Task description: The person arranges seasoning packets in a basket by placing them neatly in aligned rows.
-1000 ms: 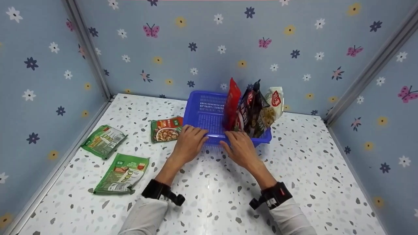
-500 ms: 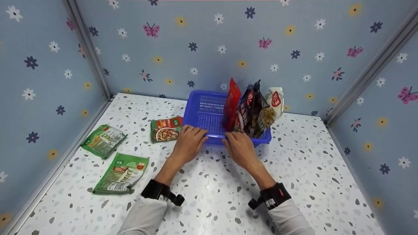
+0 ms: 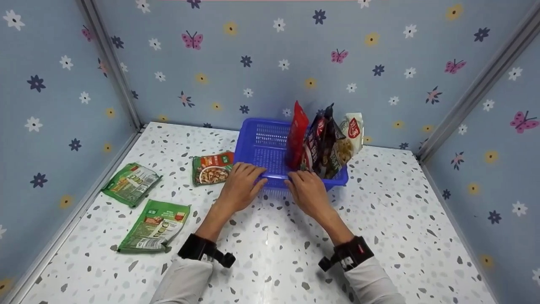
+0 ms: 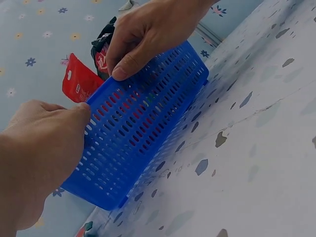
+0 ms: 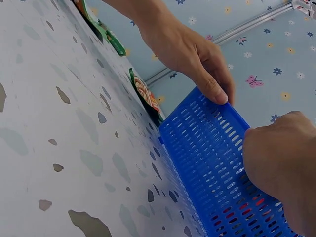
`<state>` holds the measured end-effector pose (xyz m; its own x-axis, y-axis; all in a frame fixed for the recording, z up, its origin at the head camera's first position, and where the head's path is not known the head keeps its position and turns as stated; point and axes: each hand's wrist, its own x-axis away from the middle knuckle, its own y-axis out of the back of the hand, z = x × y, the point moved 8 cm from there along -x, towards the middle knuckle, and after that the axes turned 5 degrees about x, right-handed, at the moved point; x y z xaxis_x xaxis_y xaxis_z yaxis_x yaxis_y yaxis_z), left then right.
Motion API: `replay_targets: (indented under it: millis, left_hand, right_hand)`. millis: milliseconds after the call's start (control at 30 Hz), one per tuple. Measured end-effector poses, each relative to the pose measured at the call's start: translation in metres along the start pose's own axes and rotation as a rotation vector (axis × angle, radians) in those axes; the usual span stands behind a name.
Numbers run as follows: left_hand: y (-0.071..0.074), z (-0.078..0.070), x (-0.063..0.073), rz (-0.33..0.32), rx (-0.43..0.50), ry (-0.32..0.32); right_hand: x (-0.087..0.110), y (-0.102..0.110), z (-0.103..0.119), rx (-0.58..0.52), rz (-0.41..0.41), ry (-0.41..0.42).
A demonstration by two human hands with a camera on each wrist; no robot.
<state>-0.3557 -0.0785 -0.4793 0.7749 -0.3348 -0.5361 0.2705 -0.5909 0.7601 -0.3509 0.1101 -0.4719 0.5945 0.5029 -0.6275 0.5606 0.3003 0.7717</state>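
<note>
A blue perforated plastic basket [image 3: 276, 175] stands near the back wall. My left hand [image 3: 240, 188] holds the left part of its front rim, and my right hand [image 3: 310, 193] grips the same rim further right. In the left wrist view, the thumbs lie on the outer side of the basket wall [image 4: 121, 143] while the other fingers go over the rim. Upright in the right half of the basket are a red food bag [image 3: 298, 135], a dark food bag [image 3: 325, 139] and a whitish food bag [image 3: 353, 131]. Their lower ends are partly hidden.
Left of the basket lies a green-and-red food packet [image 3: 212, 169], partly behind the left hand. Two green packets, one further back [image 3: 132, 184] and one nearer [image 3: 155, 226], lie on the speckled table [image 3: 270, 270]. Patterned walls [image 3: 270, 59] enclose the back and sides.
The whole head view has shifted very slightly. Both hands stay on the basket rim, and basket, bags and packets keep their places.
</note>
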Motion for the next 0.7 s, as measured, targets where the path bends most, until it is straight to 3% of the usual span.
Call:
replay_targets:
  millis: [167, 300, 500, 700]
  left_hand:
    - [0.021, -0.001, -0.001, -0.015, 0.068, -0.002]
    - [0.045, 0.004, -0.009, -0.029, 0.062, 0.009]
    - [0.075, 0.034, -0.015, -0.008, 0.025, 0.069]
    - [0.082, 0.07, -0.013, 0.045, -0.013, 0.122]
  right_hand:
    - [0.0, 0.001, 0.001, 0.004, -0.017, 0.007]
    - [0.0, 0.002, 0.0, -0.01, -0.026, -0.005]
    - [0.001, 0.003, 0.001, -0.014, -0.034, 0.005]
    - [0.001, 0.002, 0.003, -0.003, -0.059, 0.016]
